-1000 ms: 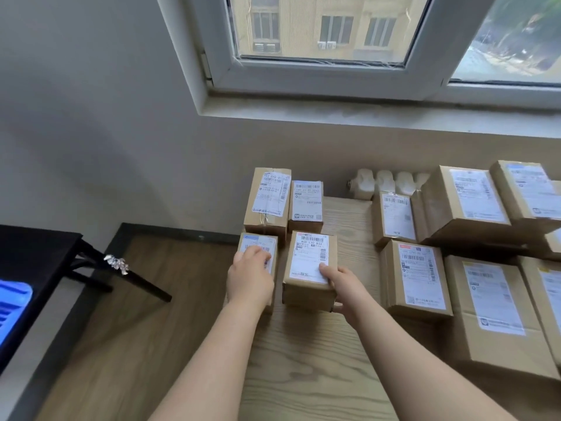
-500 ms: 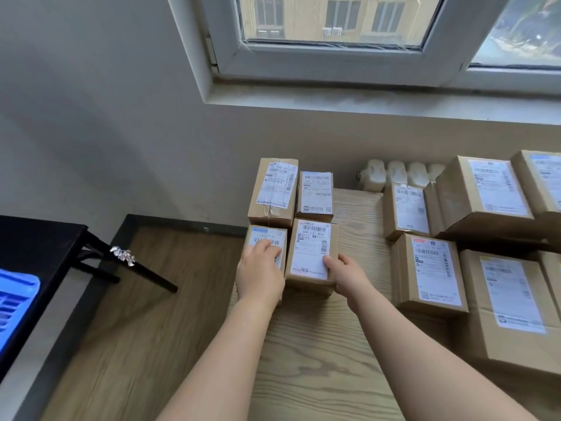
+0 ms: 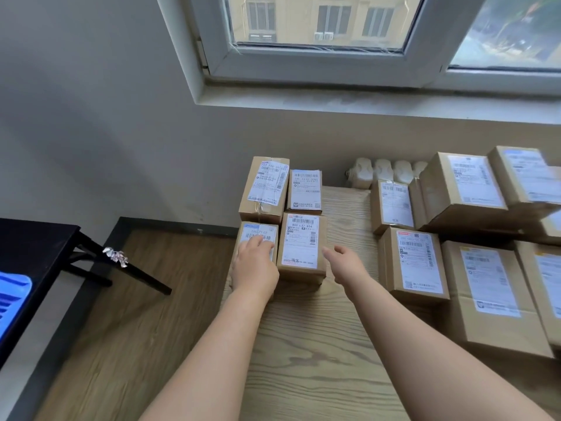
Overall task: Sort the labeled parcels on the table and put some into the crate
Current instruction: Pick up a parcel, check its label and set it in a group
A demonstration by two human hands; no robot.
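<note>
Labeled cardboard parcels lie on a light wooden table (image 3: 318, 344). At its left edge stands a block of small parcels: two at the back (image 3: 265, 185) (image 3: 305, 189) and two in front. My left hand (image 3: 255, 267) rests with straight fingers on the front-left parcel (image 3: 258, 230). My right hand (image 3: 344, 264) hovers open just right of the front-right parcel (image 3: 300, 244), not touching it. A corner of the blue crate (image 3: 12, 296) shows at the far left on a black stand.
More labeled parcels fill the table's right side, some stacked (image 3: 416, 262) (image 3: 461, 183) (image 3: 491, 296). White radiator sections (image 3: 382, 173) sit against the wall behind. The black stand (image 3: 36, 247) is left of the table, across a strip of wooden floor (image 3: 145, 314).
My right hand has let go of the front-right parcel and drawn away to the right. That parcel now sits pushed up against the back row. My left hand stays on the front-left parcel.
</note>
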